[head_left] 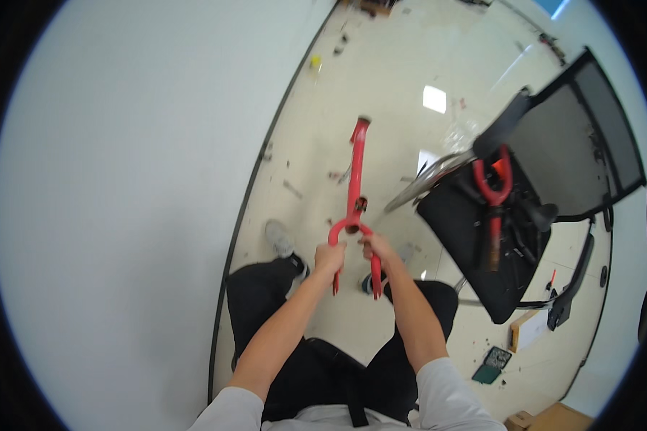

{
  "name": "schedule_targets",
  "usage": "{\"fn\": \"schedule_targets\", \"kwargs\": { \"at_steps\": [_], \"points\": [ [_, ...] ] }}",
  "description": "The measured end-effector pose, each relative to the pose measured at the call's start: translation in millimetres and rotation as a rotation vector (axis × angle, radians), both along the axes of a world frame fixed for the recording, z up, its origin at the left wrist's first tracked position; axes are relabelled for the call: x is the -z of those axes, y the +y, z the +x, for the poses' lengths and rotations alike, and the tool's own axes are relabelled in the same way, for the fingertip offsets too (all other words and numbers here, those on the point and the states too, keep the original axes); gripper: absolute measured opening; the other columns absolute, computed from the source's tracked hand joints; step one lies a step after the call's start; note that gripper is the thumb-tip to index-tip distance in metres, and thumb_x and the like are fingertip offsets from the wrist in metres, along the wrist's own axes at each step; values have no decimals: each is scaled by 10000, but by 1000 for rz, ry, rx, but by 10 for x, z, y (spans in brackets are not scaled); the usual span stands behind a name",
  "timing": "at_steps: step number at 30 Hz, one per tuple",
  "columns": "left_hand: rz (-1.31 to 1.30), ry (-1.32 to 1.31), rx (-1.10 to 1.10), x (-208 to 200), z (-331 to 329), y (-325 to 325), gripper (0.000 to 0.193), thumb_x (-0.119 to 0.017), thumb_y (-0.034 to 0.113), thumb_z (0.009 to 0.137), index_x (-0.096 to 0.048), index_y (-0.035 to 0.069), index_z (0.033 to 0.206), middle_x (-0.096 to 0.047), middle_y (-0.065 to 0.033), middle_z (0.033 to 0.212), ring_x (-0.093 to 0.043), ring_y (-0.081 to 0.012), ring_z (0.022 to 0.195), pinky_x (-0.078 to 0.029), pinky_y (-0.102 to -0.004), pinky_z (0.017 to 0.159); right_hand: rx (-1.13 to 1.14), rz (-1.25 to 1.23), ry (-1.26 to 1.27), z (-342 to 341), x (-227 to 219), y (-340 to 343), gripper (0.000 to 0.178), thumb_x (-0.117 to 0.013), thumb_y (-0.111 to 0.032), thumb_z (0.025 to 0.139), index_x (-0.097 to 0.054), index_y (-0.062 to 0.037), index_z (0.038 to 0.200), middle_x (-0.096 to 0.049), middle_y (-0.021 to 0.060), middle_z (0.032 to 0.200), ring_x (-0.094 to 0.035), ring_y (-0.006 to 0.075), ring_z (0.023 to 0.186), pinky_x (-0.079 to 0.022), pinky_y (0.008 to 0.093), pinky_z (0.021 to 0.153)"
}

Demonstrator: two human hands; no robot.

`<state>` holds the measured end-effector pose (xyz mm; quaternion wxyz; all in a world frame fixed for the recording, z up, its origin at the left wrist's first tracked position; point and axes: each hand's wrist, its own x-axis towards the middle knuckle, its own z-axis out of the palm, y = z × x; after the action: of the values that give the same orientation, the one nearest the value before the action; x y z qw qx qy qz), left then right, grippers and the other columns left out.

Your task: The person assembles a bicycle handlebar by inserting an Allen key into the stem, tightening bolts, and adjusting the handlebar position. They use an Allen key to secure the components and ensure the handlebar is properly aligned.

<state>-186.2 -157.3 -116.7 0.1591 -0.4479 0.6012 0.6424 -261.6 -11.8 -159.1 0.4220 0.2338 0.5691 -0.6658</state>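
A red bicycle frame (356, 169) is held out in front of me over the floor, its single tube pointing away and its forked end toward me. My left hand (330, 257) is wrapped round the left prong of the fork. Round the right prong, a little higher, closes my right hand (376, 248). Both prong tips stick out below my hands. A short tube stub (361, 205) shows where the prongs meet the main tube. To the right, a red bicycle fork (494, 190) lies on a black chair seat (456, 237).
The chair has a mesh backrest (589, 136) and stands close on my right, with dark tools and parts on its seat. A white wall (129, 201) runs along my left. Small parts litter the floor. An open green case (492, 365) and cardboard (561, 418) lie at lower right.
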Motion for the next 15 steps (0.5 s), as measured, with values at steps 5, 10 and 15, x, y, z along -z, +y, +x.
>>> {"fn": "schedule_targets", "kwargs": {
  "at_steps": [5, 10, 15],
  "points": [
    [-55, -78, 16, 588, 49, -263, 408, -655, 354, 889, -600, -17, 728, -594, -110, 564, -605, -245, 462, -475, -394, 467, -80, 124, -14, -29, 490, -296, 64, -591, -1, 797, -533, -25, 786, -447, 2, 576, -411, 117, 430, -366, 298, 405],
    [-79, -120, 44, 1162, 49, -408, 405, -642, 371, 906, -603, 1, 748, -604, -117, 576, -624, -251, 475, -492, -395, 459, -183, 332, 67, -137, 979, -544, 58, -601, -10, 789, -550, -21, 814, -476, 20, 588, -447, 129, 432, -383, 304, 395],
    [-58, -83, -23, 1684, -128, -528, 384, -643, 371, 933, -567, 43, 748, -542, -54, 534, -555, -194, 411, -445, -359, 403, -198, 308, 12, -356, 1534, -688, 71, -603, -13, 787, -537, -23, 812, -478, 21, 597, -445, 130, 426, -393, 309, 393]
  ]
}}
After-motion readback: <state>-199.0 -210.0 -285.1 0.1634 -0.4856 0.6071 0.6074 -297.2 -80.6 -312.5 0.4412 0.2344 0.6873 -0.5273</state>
